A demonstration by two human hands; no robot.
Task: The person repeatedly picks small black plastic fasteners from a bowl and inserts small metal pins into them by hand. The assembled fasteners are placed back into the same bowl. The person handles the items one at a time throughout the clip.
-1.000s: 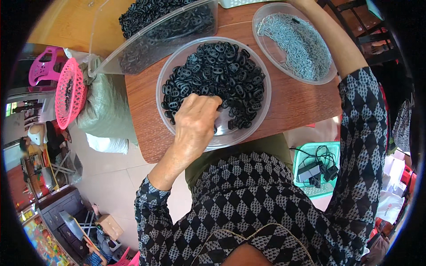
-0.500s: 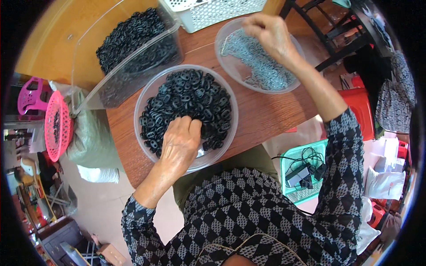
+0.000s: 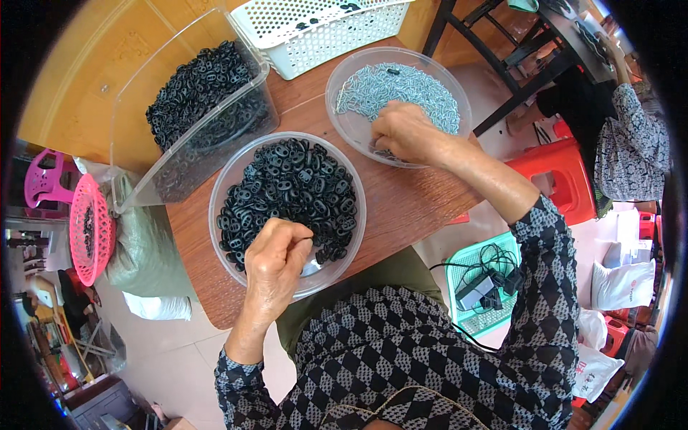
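Note:
My left hand (image 3: pixel 272 261) is at the near edge of a round clear tub (image 3: pixel 216 204) heaped with black oval two-holed plastic pieces (image 3: pixel 287 179). Its thumb and forefinger pinch one dark piece, of which only a sliver shows at the fingertips. My right hand (image 3: pixel 407 133) is closed over the near part of a second clear tub (image 3: pixel 464 107), which holds many small silvery metal pieces (image 3: pixel 398 84). Whatever its curled fingers hold is hidden. One black piece (image 3: pixel 393 72) lies on top of the metal ones.
Behind the left tub stands a large clear bin (image 3: pixel 161 172) of black pieces. A white perforated basket (image 3: pixel 337 43) sits at the table's back. Beside my lap is a green basket (image 3: pixel 459 269) with cables. A red stool (image 3: pixel 562 175) and a co-worker's patterned sleeve (image 3: pixel 634 118) are at right.
My right hand has moved from the far side of the metal-piece tub to its near side. My left hand has lifted slightly from the black pieces, a dark piece now showing in its pinch.

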